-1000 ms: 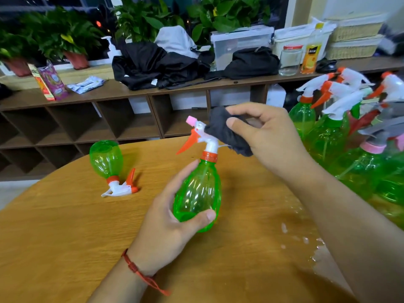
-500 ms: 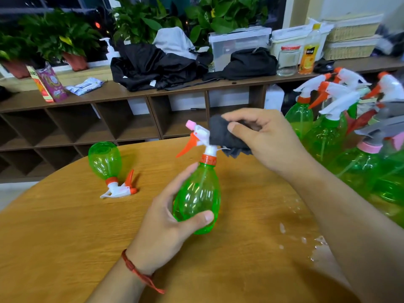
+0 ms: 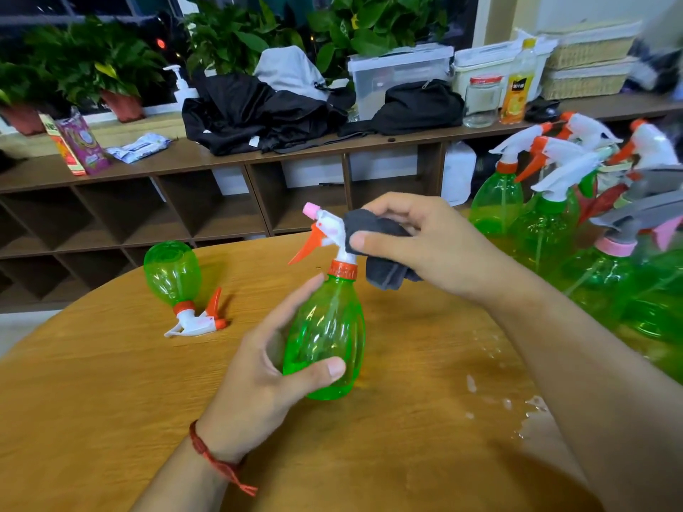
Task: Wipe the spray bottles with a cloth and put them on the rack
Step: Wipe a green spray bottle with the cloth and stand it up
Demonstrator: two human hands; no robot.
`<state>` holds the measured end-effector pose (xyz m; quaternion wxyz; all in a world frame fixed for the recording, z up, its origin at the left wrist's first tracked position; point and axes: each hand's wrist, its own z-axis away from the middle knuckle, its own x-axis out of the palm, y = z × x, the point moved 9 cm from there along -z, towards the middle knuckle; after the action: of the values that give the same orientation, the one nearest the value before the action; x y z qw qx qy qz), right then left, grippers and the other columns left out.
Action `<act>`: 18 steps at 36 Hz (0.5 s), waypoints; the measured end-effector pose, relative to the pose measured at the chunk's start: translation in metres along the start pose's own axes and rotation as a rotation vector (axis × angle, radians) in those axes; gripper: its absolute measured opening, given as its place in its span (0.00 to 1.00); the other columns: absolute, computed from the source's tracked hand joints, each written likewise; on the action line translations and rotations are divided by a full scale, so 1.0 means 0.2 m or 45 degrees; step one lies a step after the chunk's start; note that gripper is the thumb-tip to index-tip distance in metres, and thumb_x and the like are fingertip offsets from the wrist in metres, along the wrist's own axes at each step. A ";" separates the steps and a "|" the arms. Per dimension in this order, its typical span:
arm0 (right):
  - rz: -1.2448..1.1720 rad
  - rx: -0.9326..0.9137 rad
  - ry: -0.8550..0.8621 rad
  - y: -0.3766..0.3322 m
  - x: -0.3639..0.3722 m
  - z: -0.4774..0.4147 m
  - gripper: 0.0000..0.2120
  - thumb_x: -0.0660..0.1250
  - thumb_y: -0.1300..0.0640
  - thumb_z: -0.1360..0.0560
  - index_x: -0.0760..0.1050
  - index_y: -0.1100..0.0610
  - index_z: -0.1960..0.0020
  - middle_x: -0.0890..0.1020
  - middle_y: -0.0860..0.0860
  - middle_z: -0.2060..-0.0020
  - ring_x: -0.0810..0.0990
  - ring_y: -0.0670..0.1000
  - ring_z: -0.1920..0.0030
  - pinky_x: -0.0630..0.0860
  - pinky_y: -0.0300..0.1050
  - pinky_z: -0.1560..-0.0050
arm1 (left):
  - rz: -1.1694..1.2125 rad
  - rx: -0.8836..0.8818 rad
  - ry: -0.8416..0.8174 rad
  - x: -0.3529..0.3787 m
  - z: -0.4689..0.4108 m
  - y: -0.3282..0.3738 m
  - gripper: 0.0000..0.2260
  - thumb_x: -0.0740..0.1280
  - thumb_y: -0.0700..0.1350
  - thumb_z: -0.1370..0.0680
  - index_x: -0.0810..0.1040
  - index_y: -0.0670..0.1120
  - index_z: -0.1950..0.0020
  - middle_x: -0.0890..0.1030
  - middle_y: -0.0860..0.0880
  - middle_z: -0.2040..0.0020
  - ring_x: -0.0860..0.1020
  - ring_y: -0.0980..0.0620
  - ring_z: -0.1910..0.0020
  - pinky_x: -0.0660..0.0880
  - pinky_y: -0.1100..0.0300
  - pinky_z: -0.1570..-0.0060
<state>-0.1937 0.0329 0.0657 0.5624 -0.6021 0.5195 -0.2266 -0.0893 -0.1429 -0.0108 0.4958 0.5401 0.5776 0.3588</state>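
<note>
Left of the held clear green plastic spray bottle (image 3: 325,338), a second green plastic spray bottle (image 3: 172,269) lies on its side on the round wooden table (image 3: 92,400), apart from it and untouched. My left hand (image 3: 255,386) wraps the held bottle's belly, thumb across the front, with the bottle upright just above the table. In the last second the dark grey folded cloth (image 3: 380,249) has slid down the back of the white spray head towards the orange collar. My right hand (image 3: 436,245) pinches the cloth there between thumb and fingers. I judge the head nearly wiped, the body still to do, and racking not yet close. Right of the held bottle, water drops (image 3: 525,404) spot the table. Further right, a crowd of green spray bottles (image 3: 543,219) is blurred and cut off by the frame edge. I cannot tell whether it stands on a rack.
</note>
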 end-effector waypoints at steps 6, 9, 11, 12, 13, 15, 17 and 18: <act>-0.005 0.219 -0.077 0.06 0.00 0.02 0.12 0.76 0.50 0.22 0.82 0.58 0.47 0.83 0.55 0.63 0.75 0.48 0.70 0.70 0.42 0.68 | -0.061 -0.029 -0.124 0.00 0.01 -0.01 0.39 0.78 0.34 0.28 0.70 0.49 0.19 0.79 0.50 0.26 0.79 0.49 0.28 0.76 0.60 0.32; 0.045 0.306 -0.120 0.08 0.03 0.03 0.19 0.76 0.43 0.26 0.81 0.58 0.50 0.85 0.65 0.55 0.77 0.55 0.63 0.69 0.55 0.60 | -0.059 -0.028 -0.181 0.02 0.01 -0.03 0.39 0.78 0.34 0.28 0.69 0.48 0.19 0.78 0.51 0.25 0.77 0.50 0.26 0.75 0.60 0.31; 0.043 0.313 -0.114 0.08 0.05 0.03 0.19 0.76 0.44 0.27 0.80 0.61 0.51 0.84 0.67 0.57 0.77 0.56 0.63 0.69 0.56 0.60 | -0.073 -0.026 -0.197 0.05 0.02 -0.03 0.40 0.78 0.34 0.28 0.67 0.48 0.18 0.76 0.52 0.23 0.75 0.51 0.24 0.73 0.63 0.31; 0.033 0.293 -0.091 0.07 0.05 0.03 0.18 0.77 0.46 0.27 0.80 0.61 0.52 0.83 0.66 0.60 0.77 0.55 0.64 0.70 0.54 0.62 | -0.092 -0.021 -0.194 0.06 0.02 -0.03 0.40 0.78 0.35 0.27 0.66 0.49 0.18 0.75 0.53 0.22 0.73 0.52 0.23 0.72 0.64 0.30; 0.025 0.278 -0.048 0.06 0.05 0.03 0.16 0.77 0.49 0.25 0.80 0.62 0.53 0.81 0.62 0.64 0.76 0.54 0.66 0.70 0.51 0.65 | -0.114 -0.009 -0.190 0.08 0.02 -0.02 0.40 0.78 0.37 0.26 0.65 0.50 0.17 0.74 0.55 0.21 0.72 0.54 0.22 0.71 0.65 0.29; -0.023 0.252 0.060 0.04 0.05 0.03 0.14 0.77 0.54 0.25 0.78 0.65 0.54 0.76 0.57 0.68 0.74 0.52 0.70 0.68 0.46 0.70 | -0.172 0.011 -0.166 0.10 0.02 -0.01 0.42 0.80 0.42 0.26 0.62 0.54 0.16 0.71 0.60 0.21 0.70 0.57 0.22 0.70 0.66 0.28; -0.141 0.226 0.142 0.03 0.06 0.04 0.15 0.76 0.58 0.25 0.75 0.69 0.54 0.72 0.57 0.70 0.71 0.53 0.74 0.67 0.46 0.73 | -0.316 0.006 -0.067 0.10 0.02 0.00 0.47 0.83 0.53 0.29 0.60 0.64 0.16 0.69 0.66 0.21 0.69 0.62 0.22 0.69 0.65 0.26; -0.183 0.218 0.175 0.03 0.07 0.04 0.14 0.75 0.59 0.25 0.74 0.69 0.54 0.71 0.57 0.71 0.70 0.53 0.75 0.66 0.46 0.73 | -0.449 0.010 -0.002 0.09 0.02 0.01 0.49 0.83 0.60 0.31 0.58 0.68 0.17 0.67 0.68 0.21 0.67 0.64 0.22 0.66 0.64 0.24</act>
<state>-0.1842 0.0255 0.0543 0.5571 -0.5706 0.4910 -0.3508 -0.0835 -0.1250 -0.0129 0.5494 0.4326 0.6643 0.2639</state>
